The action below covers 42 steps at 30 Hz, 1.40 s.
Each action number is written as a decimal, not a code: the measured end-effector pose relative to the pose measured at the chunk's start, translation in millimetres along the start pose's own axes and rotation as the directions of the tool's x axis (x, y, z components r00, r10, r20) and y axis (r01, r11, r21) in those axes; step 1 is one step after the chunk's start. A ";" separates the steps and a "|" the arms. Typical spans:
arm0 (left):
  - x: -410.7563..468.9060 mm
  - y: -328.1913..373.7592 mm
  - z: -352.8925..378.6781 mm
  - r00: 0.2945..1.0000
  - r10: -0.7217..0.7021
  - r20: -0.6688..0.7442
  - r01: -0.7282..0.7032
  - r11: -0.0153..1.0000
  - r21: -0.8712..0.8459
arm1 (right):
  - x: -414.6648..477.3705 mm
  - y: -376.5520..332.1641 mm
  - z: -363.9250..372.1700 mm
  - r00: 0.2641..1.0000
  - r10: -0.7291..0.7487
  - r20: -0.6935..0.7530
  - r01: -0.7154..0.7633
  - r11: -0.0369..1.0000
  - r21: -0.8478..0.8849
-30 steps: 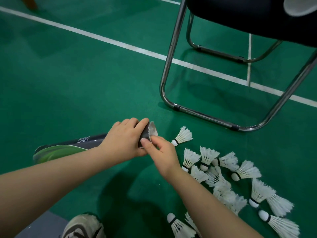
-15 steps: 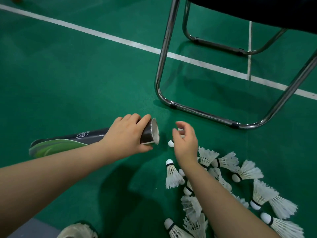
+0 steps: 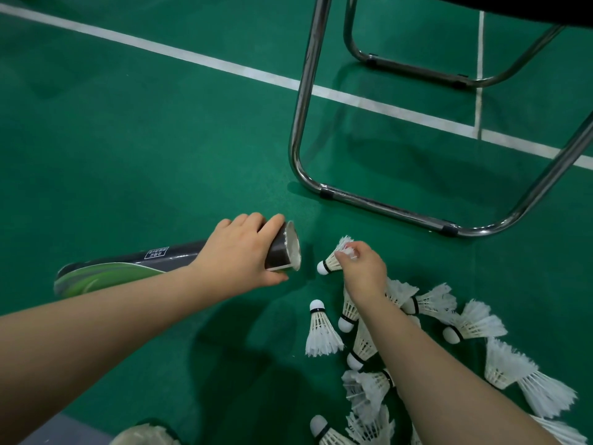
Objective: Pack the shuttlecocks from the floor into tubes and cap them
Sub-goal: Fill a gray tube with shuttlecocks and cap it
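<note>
Shuttlecock [image 3: 331,264] pinched by its feathers in our right grip [image 3: 363,275], cork just beside the tube [image 3: 150,264] our left grip [image 3: 238,252] clasps, we judge it needs sliding in cork-first.

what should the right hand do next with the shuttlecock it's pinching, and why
Probably slide the shuttlecock left, cork first, into the tube. The right hand pinches it by the feathers, its cork points at the tube's open mouth across a short gap, and the left hand grips the tube just behind that mouth.
</note>
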<state>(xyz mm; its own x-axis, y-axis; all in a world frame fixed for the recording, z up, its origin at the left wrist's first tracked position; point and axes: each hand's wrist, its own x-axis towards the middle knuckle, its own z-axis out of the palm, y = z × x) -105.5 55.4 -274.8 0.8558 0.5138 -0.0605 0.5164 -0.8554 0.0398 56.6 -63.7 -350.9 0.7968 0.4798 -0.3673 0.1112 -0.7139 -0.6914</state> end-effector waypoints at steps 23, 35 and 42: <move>-32.9 7.4 -18.6 0.980 0.048 -0.195 -0.053 0.998 -0.020 | -93.3 -71.2 -3.4 0.712 -0.396 0.580 0.143 0.891 0.432; -41.6 11.9 -7.8 0.991 0.094 -0.096 -0.090 0.995 0.044 | -112.3 -51.1 -15.1 0.904 -0.317 0.287 0.049 0.744 0.666; -59.9 15.9 -3.0 0.991 0.114 -0.069 -0.110 0.992 0.061 | -138.6 22.1 0.1 0.984 -0.046 0.172 0.012 0.981 0.193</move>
<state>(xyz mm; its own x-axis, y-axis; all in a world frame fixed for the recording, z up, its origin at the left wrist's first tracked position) -148.5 11.2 -267.6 0.9093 0.4158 0.0133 0.4160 -0.9092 -0.0150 -51.4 -146.0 -315.4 0.6770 0.5924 -0.4367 0.0041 -0.5964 -0.8027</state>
